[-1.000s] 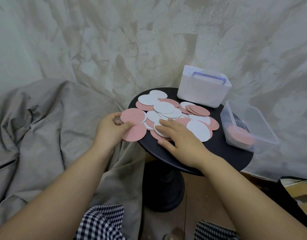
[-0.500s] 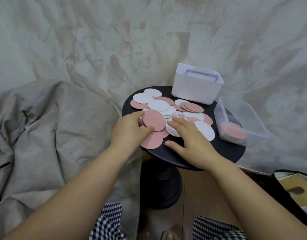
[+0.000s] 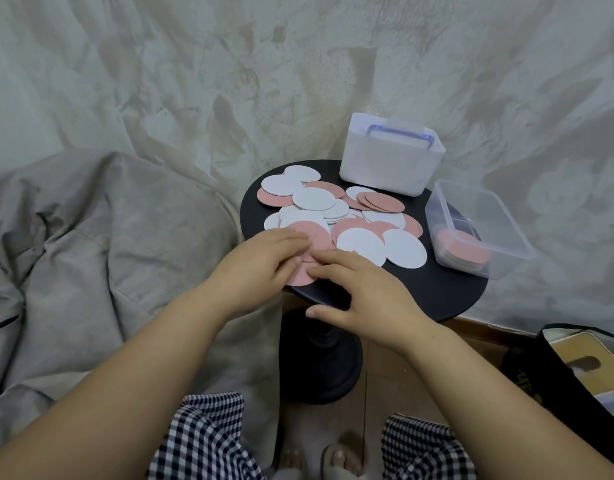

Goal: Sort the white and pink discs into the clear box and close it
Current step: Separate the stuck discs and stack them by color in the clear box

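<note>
One round black table (image 3: 437, 292), one clear plastic box (image 3: 506, 237) at right, one white lidded box (image 3: 385, 168); roughly ten white round discs (image 3: 313, 199); pink round discs (image 3: 383, 202) overlap, count unclear.

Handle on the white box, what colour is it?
The handle is bluish purple; the head view shows it best.

Left hand (image 3: 260, 261), right hand (image 3: 364, 296): mine, both bare, broad-backed, fingers short and thick, nails cut short. Forearms (image 3: 132, 386) bare right down to frame edge, fine hairs faintly visible. Below them, small-check black-and-white gingham cloth garment (image 3: 201, 441) over both my legs, fabric loose and rumpled, edges uneven; trousers or shorts, cannot tell. At bottom edge, pale open-toed slippers (image 3: 340, 460) on my feet, broad band across each, toes and toenails showing.
</note>
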A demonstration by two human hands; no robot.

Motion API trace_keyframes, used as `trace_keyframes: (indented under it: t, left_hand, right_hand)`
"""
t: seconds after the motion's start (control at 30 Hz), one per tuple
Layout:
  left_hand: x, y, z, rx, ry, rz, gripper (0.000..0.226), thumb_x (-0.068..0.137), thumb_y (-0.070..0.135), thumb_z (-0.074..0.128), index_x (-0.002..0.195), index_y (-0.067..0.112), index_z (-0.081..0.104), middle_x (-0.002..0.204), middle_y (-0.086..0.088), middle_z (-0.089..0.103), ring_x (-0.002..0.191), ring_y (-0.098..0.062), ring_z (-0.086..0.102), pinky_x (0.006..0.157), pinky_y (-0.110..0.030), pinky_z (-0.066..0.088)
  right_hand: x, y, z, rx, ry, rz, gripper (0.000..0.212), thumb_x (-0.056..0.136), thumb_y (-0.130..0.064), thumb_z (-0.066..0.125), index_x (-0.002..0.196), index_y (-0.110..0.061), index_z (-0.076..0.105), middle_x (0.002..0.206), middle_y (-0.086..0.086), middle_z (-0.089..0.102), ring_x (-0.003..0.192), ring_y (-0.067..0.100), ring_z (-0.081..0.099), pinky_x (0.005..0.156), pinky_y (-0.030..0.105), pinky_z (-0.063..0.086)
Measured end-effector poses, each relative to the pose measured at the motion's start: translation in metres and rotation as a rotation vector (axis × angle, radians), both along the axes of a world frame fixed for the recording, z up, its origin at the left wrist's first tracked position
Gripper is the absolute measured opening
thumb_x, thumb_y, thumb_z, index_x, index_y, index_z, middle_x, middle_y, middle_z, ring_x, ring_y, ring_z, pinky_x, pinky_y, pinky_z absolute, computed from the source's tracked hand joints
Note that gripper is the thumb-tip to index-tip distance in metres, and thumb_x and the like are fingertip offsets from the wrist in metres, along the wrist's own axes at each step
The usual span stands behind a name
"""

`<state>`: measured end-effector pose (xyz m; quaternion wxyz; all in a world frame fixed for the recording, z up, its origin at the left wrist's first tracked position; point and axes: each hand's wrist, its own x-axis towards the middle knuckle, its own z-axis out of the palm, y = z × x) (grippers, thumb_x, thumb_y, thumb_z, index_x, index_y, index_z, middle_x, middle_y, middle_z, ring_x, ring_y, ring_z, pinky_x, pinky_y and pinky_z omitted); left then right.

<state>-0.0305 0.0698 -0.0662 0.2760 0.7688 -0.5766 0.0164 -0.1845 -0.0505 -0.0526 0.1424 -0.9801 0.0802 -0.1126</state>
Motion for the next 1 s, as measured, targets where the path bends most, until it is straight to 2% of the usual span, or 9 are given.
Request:
trace_keyframes:
  t: [0.1,0.17,0.37,0.6,0.7,0.77,0.83,0.9,1.0]
  left_hand:
    - [-0.002,0.005,-0.003,-0.055,-0.069,-0.024,0.046,0.086,0.035,0.038,0.112,0.01,0.066,0.118,-0.004,0.065,0.114,-0.019,0.055,0.098,-0.027,0.038]
    - [-0.006,0.009,-0.006,-0.101,-0.087,-0.033,0.043,0.086,0.033,0.04,0.106,0.01,0.069,0.112,-0.004,0.067,0.107,-0.015,0.054,0.095,-0.023,0.039]
    - [-0.015,0.023,-0.012,-0.174,-0.131,-0.085,0.034,0.088,0.033,0.049,0.101,0.01,0.071,0.103,-0.001,0.067,0.097,-0.013,0.055,0.086,-0.026,0.043]
    - [-0.011,0.027,-0.015,-0.264,-0.165,-0.087,0.03,0.083,0.03,0.053,0.093,0.01,0.073,0.092,-0.004,0.069,0.087,-0.011,0.054,0.079,-0.022,0.043]
    - [-0.017,0.028,-0.007,-0.407,0.05,0.033,0.024,0.085,0.028,0.057,0.095,0.014,0.074,0.093,0.001,0.071,0.084,0.001,0.056,0.078,-0.012,0.043]
    - [-0.025,0.026,0.002,-0.504,0.306,0.166,0.015,0.086,0.023,0.061,0.096,0.022,0.073,0.092,0.011,0.071,0.086,0.004,0.061,0.079,-0.01,0.044]
    - [-0.038,0.02,0.012,-0.569,0.58,0.249,0.017,0.087,0.016,0.062,0.091,0.031,0.071,0.087,0.02,0.07,0.085,0.005,0.064,0.077,-0.01,0.047]
    - [-0.05,0.012,0.018,-0.56,0.829,0.196,0.021,0.088,0.015,0.06,0.084,0.033,0.071,0.083,0.013,0.073,0.085,-0.003,0.067,0.076,-0.016,0.052]
    - [-0.069,0.001,0.023,-0.506,1.125,0.075,0.02,0.088,0.011,0.059,0.081,0.024,0.073,0.081,0.001,0.074,0.08,-0.013,0.069,0.069,-0.022,0.055]
  right_hand:
    - [-0.007,-0.004,-0.005,-0.009,-0.045,-0.017,0.052,0.077,-0.055,0.064,0.121,-0.03,0.057,0.142,-0.017,0.04,0.135,0.003,0.026,0.104,0.024,0.031]
    - [-0.01,-0.005,-0.009,-0.019,-0.094,-0.022,0.049,0.074,-0.056,0.064,0.113,-0.025,0.062,0.138,-0.012,0.045,0.133,0.006,0.03,0.098,0.025,0.035]
    - [-0.021,-0.006,-0.013,-0.063,-0.195,-0.052,0.047,0.071,-0.062,0.053,0.089,-0.02,0.062,0.117,-0.01,0.06,0.112,0.004,0.045,0.08,0.022,0.045]
    - [-0.033,-0.008,-0.015,-0.02,-0.247,-0.084,0.037,0.073,-0.054,0.06,0.083,-0.018,0.06,0.108,-0.008,0.065,0.104,0.011,0.057,0.078,0.026,0.05]
    - [-0.038,-0.01,-0.011,0.16,-0.302,-0.16,0.019,0.083,-0.036,0.063,0.085,-0.017,0.064,0.097,-0.006,0.067,0.096,0.012,0.059,0.081,0.027,0.049]
    - [-0.039,-0.013,-0.005,0.304,-0.356,-0.265,0.013,0.087,-0.026,0.06,0.083,-0.015,0.065,0.086,-0.002,0.066,0.085,0.016,0.059,0.075,0.032,0.048]
    - [-0.039,-0.013,0.003,0.468,-0.389,-0.335,0.013,0.087,-0.027,0.059,0.081,-0.017,0.065,0.08,-0.004,0.066,0.078,0.014,0.058,0.071,0.028,0.046]
    - [-0.036,-0.01,0.01,0.583,-0.411,-0.346,0.013,0.085,-0.027,0.063,0.075,-0.019,0.065,0.073,-0.003,0.065,0.07,0.011,0.057,0.066,0.024,0.044]
    - [-0.031,-0.005,0.014,0.601,-0.395,-0.346,0.018,0.08,-0.026,0.069,0.064,-0.02,0.063,0.059,-0.004,0.061,0.056,0.002,0.051,0.057,0.013,0.04]
